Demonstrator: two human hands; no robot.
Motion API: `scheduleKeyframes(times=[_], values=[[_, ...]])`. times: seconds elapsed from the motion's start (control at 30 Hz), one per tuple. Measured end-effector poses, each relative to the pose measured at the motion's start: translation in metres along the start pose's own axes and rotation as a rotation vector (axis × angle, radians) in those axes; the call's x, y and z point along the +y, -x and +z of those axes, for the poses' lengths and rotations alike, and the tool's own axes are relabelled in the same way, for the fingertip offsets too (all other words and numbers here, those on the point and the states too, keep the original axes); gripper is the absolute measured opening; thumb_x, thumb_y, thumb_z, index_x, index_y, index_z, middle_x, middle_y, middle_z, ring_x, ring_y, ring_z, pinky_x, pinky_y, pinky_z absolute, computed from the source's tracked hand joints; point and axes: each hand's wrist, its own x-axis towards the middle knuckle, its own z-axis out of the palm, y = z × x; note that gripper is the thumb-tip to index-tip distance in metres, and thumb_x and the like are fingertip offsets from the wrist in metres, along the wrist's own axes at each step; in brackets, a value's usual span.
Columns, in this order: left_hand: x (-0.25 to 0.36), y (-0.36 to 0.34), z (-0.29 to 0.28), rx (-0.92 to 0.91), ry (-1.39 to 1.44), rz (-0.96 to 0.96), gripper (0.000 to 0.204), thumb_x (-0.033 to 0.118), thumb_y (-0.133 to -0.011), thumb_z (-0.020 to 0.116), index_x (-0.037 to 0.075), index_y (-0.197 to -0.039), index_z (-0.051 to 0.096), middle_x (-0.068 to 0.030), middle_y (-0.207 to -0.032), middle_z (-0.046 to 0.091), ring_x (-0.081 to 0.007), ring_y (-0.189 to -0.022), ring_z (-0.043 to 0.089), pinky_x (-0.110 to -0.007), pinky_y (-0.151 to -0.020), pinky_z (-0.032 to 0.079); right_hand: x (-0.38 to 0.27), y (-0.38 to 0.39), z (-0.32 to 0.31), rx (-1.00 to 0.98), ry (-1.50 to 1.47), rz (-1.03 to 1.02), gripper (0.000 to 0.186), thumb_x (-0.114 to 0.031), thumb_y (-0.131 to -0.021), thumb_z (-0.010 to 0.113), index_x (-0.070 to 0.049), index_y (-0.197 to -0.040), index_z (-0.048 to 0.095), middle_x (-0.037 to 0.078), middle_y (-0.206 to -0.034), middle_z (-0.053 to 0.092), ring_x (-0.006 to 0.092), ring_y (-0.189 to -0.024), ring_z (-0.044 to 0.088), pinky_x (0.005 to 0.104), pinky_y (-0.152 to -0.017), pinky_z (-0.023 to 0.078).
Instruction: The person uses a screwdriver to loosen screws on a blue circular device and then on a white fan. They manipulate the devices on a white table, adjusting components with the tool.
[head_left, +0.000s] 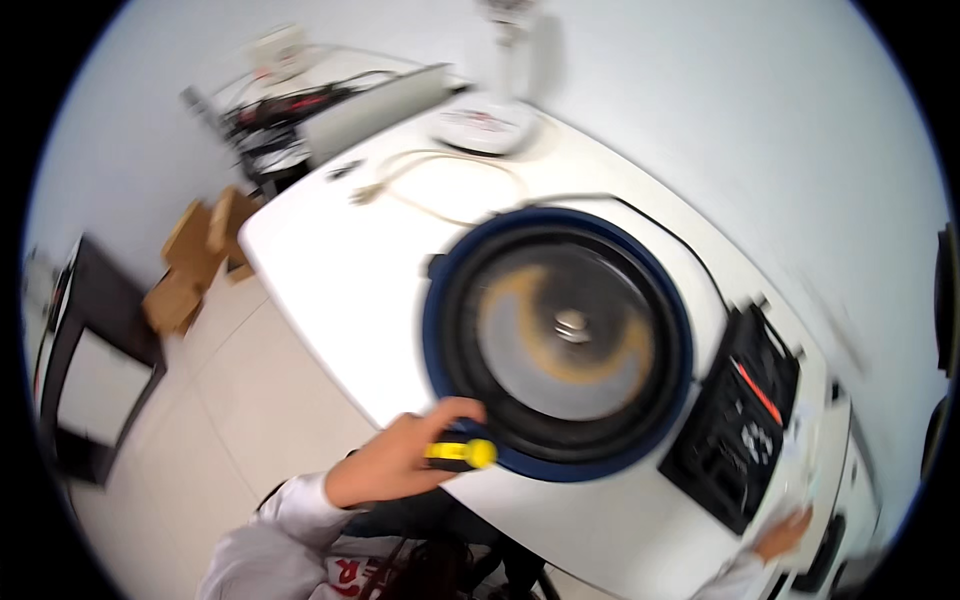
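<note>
My left hand is wrapped round a screwdriver with a black and yellow handle, its yellow end facing right; its shaft does not show. Just beyond it, on the white table, lies a large round appliance with a dark blue rim. Inside that rim are a black ring, a grey disc with brown stains, and a small metal piece at the centre. My right hand is low at the right, near the table's edge and past a black tool case. Blur hides what its fingers do.
An orange-red tool lies in the case. A pale cord and a white stand occupy the far table. Cardboard boxes sit on the floor at left, near a dark-framed chair. A wall borders the table's far right side.
</note>
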Motion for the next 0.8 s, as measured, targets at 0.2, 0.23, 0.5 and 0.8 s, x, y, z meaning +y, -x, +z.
scheduleKeyframes(times=[0.2,0.23,0.5,0.8], values=[[-0.002,-0.006,-0.152,0.111,-0.376,0.192,0.056,0.003,-0.074,0.062,0.017,-0.121,0.036,-0.0147,-0.062,0.056,-0.032,-0.055,0.058,-0.035,-0.049,0.04,-0.308,0.075,0.047,0.289,-0.255,0.19,0.044,-0.043,-0.095,0.032,-0.015,-0.124,0.049,0.011,-0.122,0.05,0.0306,-0.113,0.047,0.0588,-0.095,0.024],[-0.005,-0.005,-0.15,0.113,-0.348,0.196,0.056,0.003,-0.073,0.062,0.016,-0.121,0.036,-0.0149,-0.061,0.055,-0.0323,-0.055,0.058,-0.035,-0.049,0.04,-0.314,0.07,0.033,0.324,-0.235,0.131,0.044,-0.042,-0.095,0.031,-0.014,-0.122,0.05,0.011,-0.121,0.051,0.0315,-0.112,0.047,0.0585,-0.094,0.026],[-0.014,0.001,-0.13,0.055,-0.265,0.194,0.065,0.001,-0.069,0.063,0.015,-0.126,0.036,-0.0163,-0.063,0.056,-0.0345,-0.057,0.058,-0.036,-0.052,0.043,-0.34,0.063,-0.01,0.408,-0.443,-0.084,0.038,-0.031,-0.095,0.037,-0.004,-0.119,0.049,0.017,-0.115,0.05,0.0359,-0.102,0.048,0.0471,-0.087,0.036],[-0.025,0.005,-0.111,-0.142,-0.276,0.308,0.071,0.004,-0.069,0.063,0.008,-0.134,0.033,-0.0179,-0.063,0.057,-0.0331,-0.058,0.059,-0.035,-0.054,0.047,-0.345,0.068,-0.024,0.408,-0.493,-0.044,0.034,-0.025,-0.095,0.039,-0.003,-0.12,0.047,0.018,-0.114,0.047,0.0348,-0.101,0.045,0.0454,-0.088,0.035]])
